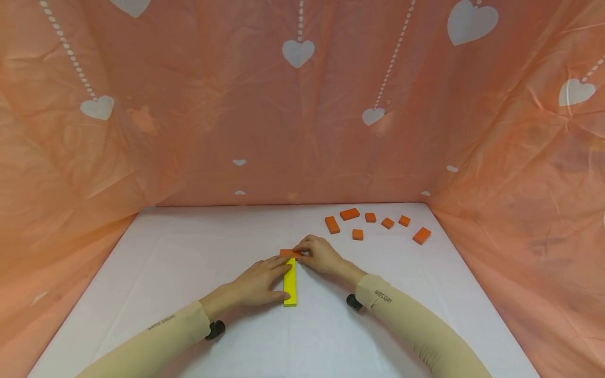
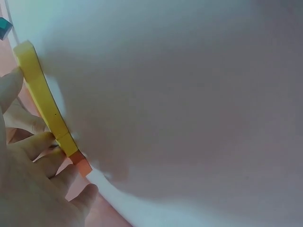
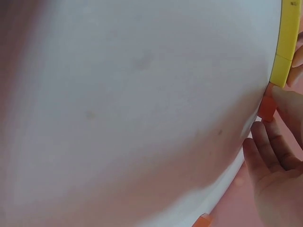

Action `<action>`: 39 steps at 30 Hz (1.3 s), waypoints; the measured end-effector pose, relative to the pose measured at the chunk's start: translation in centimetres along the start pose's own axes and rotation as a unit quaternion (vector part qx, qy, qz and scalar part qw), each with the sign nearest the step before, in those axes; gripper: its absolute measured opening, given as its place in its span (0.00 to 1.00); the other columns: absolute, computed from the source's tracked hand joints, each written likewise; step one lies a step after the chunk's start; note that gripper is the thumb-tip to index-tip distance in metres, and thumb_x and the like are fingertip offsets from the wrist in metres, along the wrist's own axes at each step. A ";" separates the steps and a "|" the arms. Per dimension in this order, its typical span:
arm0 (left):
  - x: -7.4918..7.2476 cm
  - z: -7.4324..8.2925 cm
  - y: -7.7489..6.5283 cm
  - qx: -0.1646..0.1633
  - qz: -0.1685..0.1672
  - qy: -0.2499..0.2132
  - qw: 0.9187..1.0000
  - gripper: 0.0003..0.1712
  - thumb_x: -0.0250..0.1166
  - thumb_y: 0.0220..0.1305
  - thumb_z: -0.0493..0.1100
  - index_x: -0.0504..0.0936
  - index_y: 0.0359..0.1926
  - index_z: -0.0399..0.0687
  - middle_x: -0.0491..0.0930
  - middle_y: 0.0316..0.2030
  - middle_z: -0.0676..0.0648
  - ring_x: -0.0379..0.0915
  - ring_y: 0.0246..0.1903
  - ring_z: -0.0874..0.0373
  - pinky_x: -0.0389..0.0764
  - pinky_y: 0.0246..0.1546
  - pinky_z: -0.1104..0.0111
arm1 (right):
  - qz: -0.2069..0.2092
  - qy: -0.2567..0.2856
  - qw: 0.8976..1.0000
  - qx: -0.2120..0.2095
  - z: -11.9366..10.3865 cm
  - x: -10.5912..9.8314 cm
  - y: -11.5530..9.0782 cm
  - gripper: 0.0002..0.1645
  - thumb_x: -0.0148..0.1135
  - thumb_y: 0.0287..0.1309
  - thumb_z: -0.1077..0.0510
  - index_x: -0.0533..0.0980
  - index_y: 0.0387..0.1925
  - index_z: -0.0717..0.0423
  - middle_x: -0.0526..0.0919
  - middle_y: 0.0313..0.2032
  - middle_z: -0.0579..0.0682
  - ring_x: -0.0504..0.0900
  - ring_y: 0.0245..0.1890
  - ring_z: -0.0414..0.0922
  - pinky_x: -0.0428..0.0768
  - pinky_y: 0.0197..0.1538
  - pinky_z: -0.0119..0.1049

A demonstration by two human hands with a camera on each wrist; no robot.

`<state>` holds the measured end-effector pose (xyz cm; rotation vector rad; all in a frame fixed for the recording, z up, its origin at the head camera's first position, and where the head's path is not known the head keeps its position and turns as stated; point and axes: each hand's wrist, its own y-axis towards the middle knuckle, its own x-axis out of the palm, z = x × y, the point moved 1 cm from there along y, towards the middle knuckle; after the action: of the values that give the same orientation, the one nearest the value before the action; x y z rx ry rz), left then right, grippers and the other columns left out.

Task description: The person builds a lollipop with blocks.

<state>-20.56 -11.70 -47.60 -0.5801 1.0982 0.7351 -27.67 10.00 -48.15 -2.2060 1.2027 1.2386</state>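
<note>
A yellow strip lies lengthwise on the white table, a seam dividing it into a long and a short piece in both wrist views. Against its far end sits an orange block, set crosswise. My left hand rests along the strip's left side, thumb on the near part and fairly straight fingers at the far part. With thumb and fingers, my right hand pinches the right end of the orange block, partly covering it.
Several loose orange blocks, among them an oblong one and a small square one, lie scattered at the back right of the table. A pink curtain with white hearts encloses the back and sides.
</note>
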 end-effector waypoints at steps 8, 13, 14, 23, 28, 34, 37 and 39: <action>-0.1 -0.1 0.1 -0.007 -0.007 -0.002 1.000 0.44 0.69 0.67 0.62 0.71 0.75 0.43 0.62 0.78 0.43 0.56 0.77 0.41 0.63 0.73 0.42 | -0.007 -0.002 1.000 -0.002 0.0 -0.1 0.0 0.18 0.70 0.67 0.61 0.84 0.57 0.58 0.84 0.50 0.50 0.82 0.50 0.47 0.82 0.57 0.42; -0.2 -0.1 0.1 -0.015 -0.010 -0.006 1.000 0.44 0.69 0.66 0.63 0.71 0.75 0.44 0.63 0.78 0.43 0.56 0.77 0.41 0.62 0.74 0.42 | -0.003 0.019 1.000 0.017 0.0 -0.7 0.0 0.22 0.69 0.67 0.60 0.82 0.61 0.57 0.84 0.52 0.51 0.82 0.50 0.46 0.83 0.56 0.42; -0.2 0.0 0.1 -0.017 -0.010 -0.007 1.000 0.44 0.69 0.66 0.63 0.71 0.75 0.44 0.63 0.78 0.43 0.56 0.77 0.42 0.62 0.74 0.42 | 0.002 0.026 0.999 0.022 0.1 -0.9 0.0 0.22 0.69 0.67 0.59 0.82 0.61 0.57 0.83 0.53 0.51 0.82 0.50 0.47 0.83 0.57 0.43; -0.1 -0.1 0.2 -0.020 -0.009 -0.009 1.000 0.44 0.70 0.65 0.63 0.71 0.74 0.45 0.64 0.77 0.44 0.57 0.77 0.42 0.63 0.74 0.43 | 0.065 0.086 0.994 0.036 1.8 -4.0 -1.1 0.23 0.68 0.68 0.61 0.80 0.62 0.60 0.83 0.58 0.55 0.82 0.57 0.54 0.80 0.64 0.50; 0.0 -0.1 0.1 -0.019 -0.004 -0.016 1.000 0.44 0.70 0.65 0.61 0.72 0.73 0.43 0.64 0.76 0.42 0.58 0.76 0.40 0.63 0.74 0.43 | 0.119 0.089 0.988 0.035 3.8 -6.0 -2.2 0.23 0.70 0.65 0.63 0.80 0.60 0.65 0.83 0.57 0.62 0.84 0.55 0.58 0.82 0.62 0.51; 0.0 -0.1 0.1 -0.010 0.003 -0.014 1.000 0.43 0.71 0.65 0.60 0.72 0.73 0.42 0.65 0.76 0.40 0.58 0.76 0.40 0.63 0.74 0.43 | 0.147 0.043 0.985 0.080 7.2 -8.1 -3.9 0.22 0.69 0.64 0.64 0.81 0.60 0.64 0.82 0.59 0.61 0.81 0.57 0.61 0.81 0.60 0.57; 0.0 0.0 0.2 -0.011 0.002 -0.015 1.000 0.43 0.70 0.65 0.60 0.72 0.73 0.42 0.65 0.76 0.40 0.58 0.76 0.41 0.63 0.74 0.43 | 0.138 0.022 0.984 0.110 8.7 -8.9 -4.7 0.22 0.69 0.65 0.62 0.81 0.60 0.63 0.80 0.63 0.63 0.76 0.64 0.64 0.76 0.64 0.62; 0.0 0.0 0.2 -0.011 0.002 -0.015 1.000 0.43 0.70 0.65 0.60 0.72 0.73 0.42 0.65 0.76 0.40 0.58 0.76 0.41 0.63 0.74 0.43 | 0.129 0.015 0.984 0.124 9.5 -9.2 -5.2 0.23 0.69 0.65 0.60 0.81 0.60 0.63 0.77 0.66 0.66 0.71 0.69 0.67 0.73 0.67 0.64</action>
<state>-20.73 -11.62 -47.58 -0.5849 1.0646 0.7574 -30.98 23.69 -46.46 -1.9401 1.6020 1.0808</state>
